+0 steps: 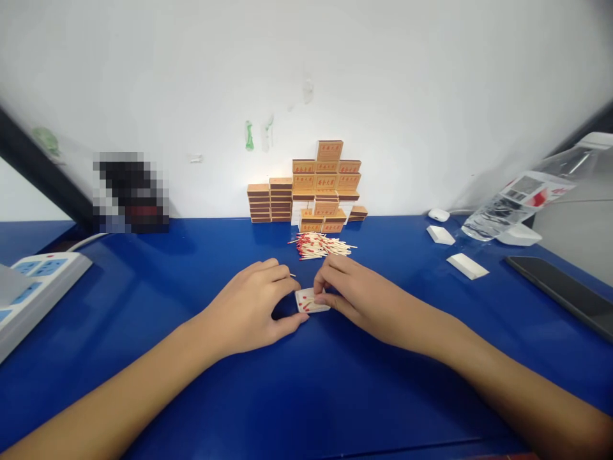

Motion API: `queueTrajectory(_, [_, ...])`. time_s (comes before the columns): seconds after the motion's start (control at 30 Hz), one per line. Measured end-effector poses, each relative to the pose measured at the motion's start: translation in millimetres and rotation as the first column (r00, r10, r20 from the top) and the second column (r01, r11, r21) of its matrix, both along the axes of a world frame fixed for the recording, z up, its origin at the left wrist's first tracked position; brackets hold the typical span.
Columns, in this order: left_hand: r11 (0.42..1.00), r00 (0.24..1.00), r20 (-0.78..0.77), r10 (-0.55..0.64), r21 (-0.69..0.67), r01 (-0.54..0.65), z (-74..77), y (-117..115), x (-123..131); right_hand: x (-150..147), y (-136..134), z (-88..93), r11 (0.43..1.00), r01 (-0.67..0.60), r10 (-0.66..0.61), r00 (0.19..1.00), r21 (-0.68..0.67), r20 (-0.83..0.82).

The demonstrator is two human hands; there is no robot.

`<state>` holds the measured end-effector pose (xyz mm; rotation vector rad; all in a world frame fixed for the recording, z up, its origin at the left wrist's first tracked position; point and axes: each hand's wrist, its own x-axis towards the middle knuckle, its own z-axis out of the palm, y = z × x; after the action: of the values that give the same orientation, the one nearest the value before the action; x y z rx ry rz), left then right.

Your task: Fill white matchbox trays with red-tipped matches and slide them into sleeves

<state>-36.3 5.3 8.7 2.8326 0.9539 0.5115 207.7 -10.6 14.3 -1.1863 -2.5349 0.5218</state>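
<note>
A small white matchbox tray [313,308] lies on the blue table [306,396] with several red-tipped matches in it. My left hand [256,306] grips the tray's left end between thumb and fingers. Over the tray's right part is my right hand [352,291], its thumb and fingers pinched together at the matches; what lies between the fingertips is too small to tell. Just beyond the hands is a loose pile of matches [318,245]. Behind the pile, many orange matchboxes [326,182] are stacked against the wall.
At the left are a white power strip [52,281] and a pixelated dark object [131,195]. On the right lie white trays [467,266], a small white case [438,215], a leaning water bottle [520,191] and a black phone [565,287].
</note>
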Motion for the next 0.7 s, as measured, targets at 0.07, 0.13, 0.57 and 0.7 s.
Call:
queueTrajectory(0.07, [1.0,1.0,0.011,-0.007,0.008,0.007,-0.4,-1,0,3,0,4.7,0.999,-0.007,0.008,1.0,-0.047,0.013])
queueTrajectory(0.13, [1.0,1.0,0.018,-0.008,0.011,0.007,-1.2,-1,-1,6,-1,7.5,0.996,-0.02,0.022,1.0,-0.086,0.022])
queueTrajectory(0.57, [1.0,1.0,0.011,-0.011,0.008,0.011,-0.1,-3,-1,1,-3,5.5,0.995,0.044,-0.046,0.999,-0.09,-0.014])
queueTrajectory(0.7, [1.0,1.0,0.015,-0.014,-0.006,0.014,-0.3,-1,-1,10,-4,9.8,0.992,0.081,-0.085,0.996,-0.096,-0.041])
